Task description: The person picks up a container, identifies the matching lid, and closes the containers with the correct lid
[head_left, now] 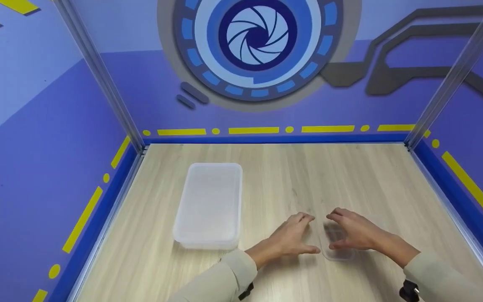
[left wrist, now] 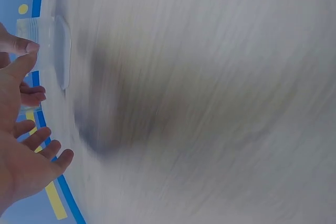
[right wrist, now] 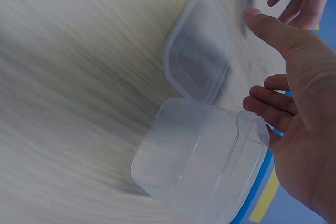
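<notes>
In the head view my left hand (head_left: 289,237) hovers low over the table, fingers spread, holding nothing. My right hand (head_left: 357,230) faces it, its fingers relaxed and bent over a clear plastic outline (head_left: 338,255) on the tabletop. The right wrist view shows a small clear container (right wrist: 197,150) with its fingertips beside the rim; firm contact cannot be made out. A separate translucent lid (right wrist: 197,51) with rounded corners lies against the container's side. The left wrist view has the clear plastic (left wrist: 63,51) beyond the left hand.
A larger frosted box (head_left: 210,201) with its lid on stands left of both hands. The wood-grain tabletop (head_left: 287,176) is bounded by purple-blue panels (head_left: 258,119) at the back and sides, with metal posts (head_left: 107,88) at the corners.
</notes>
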Demonstrator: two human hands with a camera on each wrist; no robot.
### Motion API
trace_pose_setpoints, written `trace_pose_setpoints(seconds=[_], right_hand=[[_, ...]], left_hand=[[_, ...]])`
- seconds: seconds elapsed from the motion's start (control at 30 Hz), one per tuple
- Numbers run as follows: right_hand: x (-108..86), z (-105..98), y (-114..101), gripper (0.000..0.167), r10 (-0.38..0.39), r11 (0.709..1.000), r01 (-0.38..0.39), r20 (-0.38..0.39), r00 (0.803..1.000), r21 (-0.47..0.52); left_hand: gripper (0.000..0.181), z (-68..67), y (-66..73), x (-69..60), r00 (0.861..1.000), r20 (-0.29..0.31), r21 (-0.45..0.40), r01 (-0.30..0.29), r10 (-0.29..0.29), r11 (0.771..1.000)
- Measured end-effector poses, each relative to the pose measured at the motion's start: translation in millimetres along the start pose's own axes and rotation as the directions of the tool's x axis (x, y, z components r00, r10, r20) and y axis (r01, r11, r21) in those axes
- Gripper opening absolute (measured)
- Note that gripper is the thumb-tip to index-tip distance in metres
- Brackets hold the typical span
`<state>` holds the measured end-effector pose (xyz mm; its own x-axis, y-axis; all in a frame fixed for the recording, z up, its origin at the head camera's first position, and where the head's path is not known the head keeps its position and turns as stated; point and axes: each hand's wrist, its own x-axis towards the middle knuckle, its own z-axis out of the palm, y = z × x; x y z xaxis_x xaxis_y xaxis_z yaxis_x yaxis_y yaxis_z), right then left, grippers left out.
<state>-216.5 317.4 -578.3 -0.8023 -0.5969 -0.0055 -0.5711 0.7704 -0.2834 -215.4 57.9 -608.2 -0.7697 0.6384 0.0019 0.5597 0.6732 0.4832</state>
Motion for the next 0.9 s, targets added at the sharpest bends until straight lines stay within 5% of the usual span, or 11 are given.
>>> trace_pose_setpoints(seconds=[0.27,0.6,0.9], right_hand=[[-1.5,2.5,-1.2,0.079,-0.080,0.990,0.080,0.003,0.997,-0.114],[-8.2,8.5,-1.0,0.077,-0.185,0.910,0.175,0.011,0.983,-0.375],[-10.1,12.5,-0.9,0.078,-0.185,0.877,0.187,0.047,0.982,-0.442]], left_hand=[[0.089,11.8,7.8,5.8,0.999,0.015,0.035,-0.039,0.039,0.999],[0.089,26.3,16.4,11.1,0.999,0.017,0.092,-0.033,0.032,0.995],[0.087,34.6,22.0,16.2,0.998,0.003,0.183,-0.055,0.055,0.982]])
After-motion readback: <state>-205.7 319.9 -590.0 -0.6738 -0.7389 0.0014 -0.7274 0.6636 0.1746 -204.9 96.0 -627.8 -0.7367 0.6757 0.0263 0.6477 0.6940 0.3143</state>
